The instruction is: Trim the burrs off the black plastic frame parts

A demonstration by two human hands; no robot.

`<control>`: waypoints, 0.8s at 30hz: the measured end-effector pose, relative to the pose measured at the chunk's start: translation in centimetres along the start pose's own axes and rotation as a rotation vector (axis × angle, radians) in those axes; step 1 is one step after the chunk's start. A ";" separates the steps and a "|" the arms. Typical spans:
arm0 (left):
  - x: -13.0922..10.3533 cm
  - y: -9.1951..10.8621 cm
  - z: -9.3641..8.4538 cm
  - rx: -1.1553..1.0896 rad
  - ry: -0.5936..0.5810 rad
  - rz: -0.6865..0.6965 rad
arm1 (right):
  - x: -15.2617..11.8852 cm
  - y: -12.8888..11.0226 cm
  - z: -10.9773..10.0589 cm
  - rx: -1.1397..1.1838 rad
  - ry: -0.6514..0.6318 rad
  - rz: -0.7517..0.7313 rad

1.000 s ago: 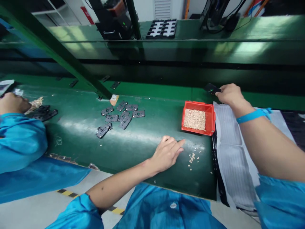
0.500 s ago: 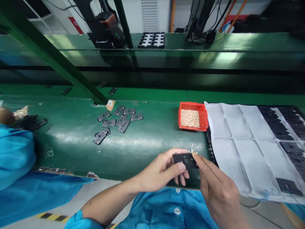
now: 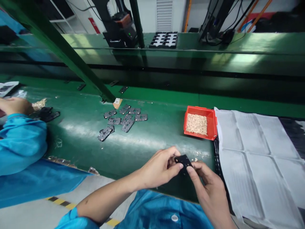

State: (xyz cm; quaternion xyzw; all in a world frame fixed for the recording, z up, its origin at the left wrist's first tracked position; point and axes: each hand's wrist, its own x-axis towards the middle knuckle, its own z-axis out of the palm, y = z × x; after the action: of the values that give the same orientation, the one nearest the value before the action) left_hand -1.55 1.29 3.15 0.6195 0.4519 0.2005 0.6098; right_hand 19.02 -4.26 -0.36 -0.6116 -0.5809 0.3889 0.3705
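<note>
A small flat black plastic plate (image 3: 184,161) is held between my two hands above the front edge of the green workbench (image 3: 147,146). My left hand (image 3: 165,167) pinches its left end between thumb and fingers. At the plate's right end, my right hand (image 3: 207,184) grips with the thumb on top and the fingers behind. Small brass-coloured spots show on the plate's face. Beyond my hands stands a red bin (image 3: 213,124) with many tiny tan pieces (image 3: 196,124) in it. A few loose tan bits lie on the bench just past my right fingers.
Several similar black plates (image 3: 127,121) lie scattered left of centre. A tray under a white sheet (image 3: 250,152) takes up the right side. A green post (image 3: 71,63) slants across the left. A co-worker's blue sleeve (image 3: 22,140) is at far left, near more black parts (image 3: 49,114).
The black plate has been turned in my hands and now sits tilted. My right hand has moved from its top edge to grip its right end. The view has swung left.
</note>
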 end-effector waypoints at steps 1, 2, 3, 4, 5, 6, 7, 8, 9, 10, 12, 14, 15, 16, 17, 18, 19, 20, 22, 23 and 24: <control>0.4 -0.1 0.0 -0.052 0.021 -0.014 | -0.2 0.1 0.2 0.013 -0.012 0.026; 0.9 -0.2 0.0 -0.076 0.032 -0.007 | -0.5 0.3 0.3 0.028 -0.027 0.045; 1.4 -0.2 0.1 -0.069 0.024 0.019 | -1.0 0.3 0.3 0.037 -0.043 0.055; 1.8 -0.1 0.1 -0.039 0.003 0.056 | -1.6 0.3 0.3 0.042 -0.057 0.058; 2.2 0.1 0.2 0.007 -0.029 0.096 | -2.2 0.3 0.2 0.046 -0.057 0.057; 2.6 0.3 0.2 0.057 -0.071 0.135 | -2.7 0.2 0.1 0.050 -0.036 0.055; 2.9 0.6 0.3 0.100 -0.118 0.165 | -3.1 0.1 0.1 0.058 0.009 0.057; 3.1 0.8 0.4 0.132 -0.161 0.186 | -3.4 0.0 0.2 0.079 0.069 0.071; 3.3 1.0 0.5 0.150 -0.194 0.200 | -3.6 0.0 0.4 0.117 0.134 0.096; 3.4 1.1 0.6 0.150 -0.212 0.209 | -3.5 0.0 0.7 0.172 0.194 0.125; 3.3 1.0 0.6 0.105 -0.208 0.196 | -3.2 0.1 1.6 0.293 0.260 0.177; 3.0 0.4 0.6 0.048 -0.226 0.143 | -2.9 0.2 2.5 0.380 0.279 0.193; 2.8 0.0 0.5 0.033 -0.245 0.117 | -2.7 0.1 2.9 0.397 0.284 0.181; 2.5 -0.5 0.5 0.036 -0.256 0.096 | -2.7 0.1 3.1 0.392 0.288 0.160; 2.2 -0.9 0.5 0.050 -0.253 0.078 | -2.8 0.1 3.1 0.364 0.302 0.127; 1.9 -1.4 0.5 0.071 -0.233 0.064 | -2.9 0.2 2.9 0.306 0.327 0.074; 1.7 -1.8 0.5 0.094 -0.196 0.051 | -3.1 0.4 2.5 0.216 0.362 0.007; 1.5 -2.2 0.5 0.118 -0.152 0.035 | -3.4 0.8 2.1 0.099 0.404 -0.066; 1.4 -3.1 0.3 0.166 -0.090 0.007 | -3.6 2.1 0.8 -0.202 0.490 -0.179; 1.6 -3.6 0.2 0.196 -0.081 0.000 | -3.6 3.0 0.2 -0.360 0.512 -0.198; 1.8 -4.0 0.2 0.225 -0.088 0.002 | -3.4 3.9 -0.5 -0.505 0.515 -0.185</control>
State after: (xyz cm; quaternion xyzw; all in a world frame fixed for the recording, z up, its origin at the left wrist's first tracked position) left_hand -1.76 2.06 -1.21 0.6926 0.4435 0.1218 0.5557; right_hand 21.02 -7.88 -3.53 -0.7063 -0.5992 0.0317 0.3756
